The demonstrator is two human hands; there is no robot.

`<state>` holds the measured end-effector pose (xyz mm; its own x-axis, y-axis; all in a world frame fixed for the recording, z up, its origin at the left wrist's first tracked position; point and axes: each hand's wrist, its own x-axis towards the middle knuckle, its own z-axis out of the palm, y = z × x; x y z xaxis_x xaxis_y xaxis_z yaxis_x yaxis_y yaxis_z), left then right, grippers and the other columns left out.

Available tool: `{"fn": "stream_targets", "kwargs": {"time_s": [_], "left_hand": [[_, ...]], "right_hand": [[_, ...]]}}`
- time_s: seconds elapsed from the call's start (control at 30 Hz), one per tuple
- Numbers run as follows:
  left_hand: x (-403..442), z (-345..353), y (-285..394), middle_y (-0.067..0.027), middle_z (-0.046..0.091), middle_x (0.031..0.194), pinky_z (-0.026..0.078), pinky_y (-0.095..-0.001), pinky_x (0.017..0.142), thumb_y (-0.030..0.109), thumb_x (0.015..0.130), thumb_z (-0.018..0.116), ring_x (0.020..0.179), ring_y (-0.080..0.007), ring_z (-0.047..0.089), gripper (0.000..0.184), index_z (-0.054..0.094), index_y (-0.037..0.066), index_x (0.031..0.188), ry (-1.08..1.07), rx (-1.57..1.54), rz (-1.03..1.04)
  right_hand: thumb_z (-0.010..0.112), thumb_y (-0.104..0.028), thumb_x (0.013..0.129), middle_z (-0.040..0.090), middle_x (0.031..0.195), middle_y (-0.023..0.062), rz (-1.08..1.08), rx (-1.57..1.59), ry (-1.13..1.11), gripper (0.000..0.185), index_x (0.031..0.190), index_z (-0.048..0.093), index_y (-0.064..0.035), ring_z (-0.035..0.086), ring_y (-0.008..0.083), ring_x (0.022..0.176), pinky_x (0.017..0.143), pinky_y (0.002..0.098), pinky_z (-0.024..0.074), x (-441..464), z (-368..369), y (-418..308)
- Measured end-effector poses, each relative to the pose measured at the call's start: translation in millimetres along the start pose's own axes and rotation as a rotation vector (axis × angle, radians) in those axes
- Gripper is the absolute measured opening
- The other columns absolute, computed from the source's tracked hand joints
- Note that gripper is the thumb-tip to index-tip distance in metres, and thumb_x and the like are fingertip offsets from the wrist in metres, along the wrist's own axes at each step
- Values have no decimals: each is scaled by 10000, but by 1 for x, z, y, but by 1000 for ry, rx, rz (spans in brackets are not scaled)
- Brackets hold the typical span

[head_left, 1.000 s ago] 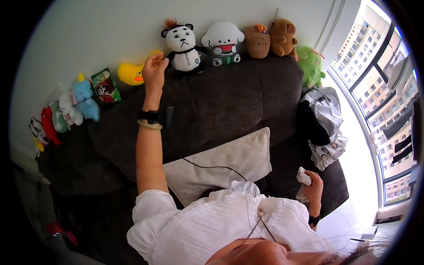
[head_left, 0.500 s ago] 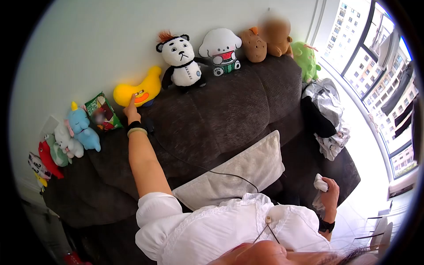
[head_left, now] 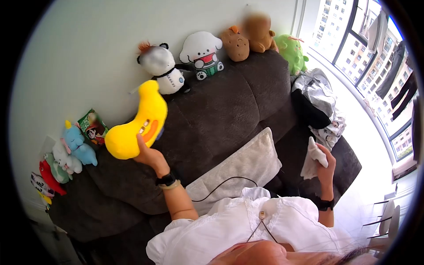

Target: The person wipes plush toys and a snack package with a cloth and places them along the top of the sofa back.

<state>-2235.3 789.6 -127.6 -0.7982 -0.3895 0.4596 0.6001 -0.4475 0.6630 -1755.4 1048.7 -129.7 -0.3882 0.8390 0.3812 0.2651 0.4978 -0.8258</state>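
My left hand [head_left: 150, 155] grips a yellow banana-like plush toy [head_left: 155, 106] by its lower part, thumb on its front. The toy has an orange mouth and is held up off the sofa back. In my right hand [head_left: 326, 170] is a crumpled white cloth [head_left: 311, 161], hanging partly loose over the seat. Behind the yellow toy stands a panda plush [head_left: 170, 81] with a reddish tuft. A white dog plush [head_left: 201, 48] with a watermelon slice sits to the panda's right.
A dark brown sofa [head_left: 212, 115] bears a beige cushion [head_left: 236, 170] with a black cable [head_left: 221, 182]. Further right are brown plush toys [head_left: 236, 46], a green plush [head_left: 291, 53] and piled clothes [head_left: 313, 95]. Leftward sit a snack bag [head_left: 93, 128] and a blue plush [head_left: 79, 145].
My left hand has lifted the yellow plush off the sofa back and brought it nearer to me. My right hand has risen with the white cloth, which now shows more.
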Motion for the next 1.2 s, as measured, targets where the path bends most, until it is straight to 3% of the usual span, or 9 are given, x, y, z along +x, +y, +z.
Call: {"fn": "stream_targets", "kwargs": {"time_s": [0.17, 0.3, 0.4, 0.6, 0.73, 0.83, 0.93, 1.03, 1.2], "left_hand": [[-150, 54, 18, -144, 622, 1264, 499, -385, 1010, 66, 891, 700, 1134, -277, 640, 433, 538, -38, 1278, -361, -78, -404], [-217, 97, 51, -131, 630, 1258, 503, -363, 980, 37, 869, 694, 1118, -253, 644, 440, 539, -8, 1278, -581, -30, -441], [-245, 111, 63, -141, 637, 1257, 502, -357, 969, 34, 839, 736, 1122, -262, 642, 486, 542, 4, 1283, -710, 4, -374], [-257, 131, 63, -116, 609, 1200, 517, -398, 976, 199, 726, 916, 1085, -269, 632, 693, 466, 39, 1228, -877, 59, 321], [-265, 140, 47, -130, 553, 1222, 519, -381, 979, 241, 725, 918, 1108, -249, 598, 712, 428, 63, 1211, -980, -15, 383], [-263, 130, 39, -112, 557, 1202, 499, -385, 953, 112, 743, 892, 1102, -270, 576, 654, 434, 63, 1208, -1071, 138, 246], [-269, 129, 37, -108, 600, 1208, 495, -370, 973, 81, 778, 857, 1100, -262, 601, 594, 489, 33, 1242, -1078, 158, 86], [-273, 131, 49, -108, 664, 1202, 476, -366, 1018, 56, 791, 838, 1109, -223, 642, 564, 558, 6, 1277, -1041, 157, -323], [-286, 137, 54, -97, 656, 1200, 465, -375, 1031, 51, 802, 828, 1112, -229, 634, 554, 551, 12, 1280, -1000, 121, -376]], "right_hand": [[623, -71, 934, 691, 1212, 92, -63, 330, 39, 364, 1291, 630, 6, 636, 162, 1103, 966, 303, 492, 35, 23, -43], [762, 1, 750, 619, 1291, 203, -559, 172, 168, 508, 1247, 658, -1, 630, 293, 1154, 964, 351, 501, 64, 31, -73], [849, -79, 667, 610, 1288, 160, -685, -64, 317, 591, 1235, 686, -88, 612, 313, 1067, 900, 367, 528, 80, 35, -63], [884, -55, 600, 607, 1194, 119, -459, -129, 199, 686, 1247, 672, -135, 591, 325, 1077, 896, 392, 537, 73, 49, -35], [849, -31, 688, 613, 1191, 137, -297, 393, -134, 549, 1207, 694, -123, 598, 323, 1101, 949, 376, 513, 64, 63, -17], [767, -50, 812, 619, 1238, 123, 141, 1014, -571, 382, 1185, 701, -98, 597, 289, 1155, 978, 360, 493, 70, 15, -36], [663, -57, 927, 673, 1181, 86, 396, 1391, -188, 287, 1213, 683, -60, 633, 200, 1111, 996, 340, 491, 62, -8, -25], [685, 5, 862, 649, 1194, 109, 119, 774, 110, 365, 1222, 675, -52, 655, 245, 1062, 900, 346, 542, 83, -7, -3], [815, 40, 658, 636, 1132, 135, -297, 48, 274, 583, 1209, 682, -98, 627, 320, 1040, 878, 367, 542, 70, 28, 22]]}}
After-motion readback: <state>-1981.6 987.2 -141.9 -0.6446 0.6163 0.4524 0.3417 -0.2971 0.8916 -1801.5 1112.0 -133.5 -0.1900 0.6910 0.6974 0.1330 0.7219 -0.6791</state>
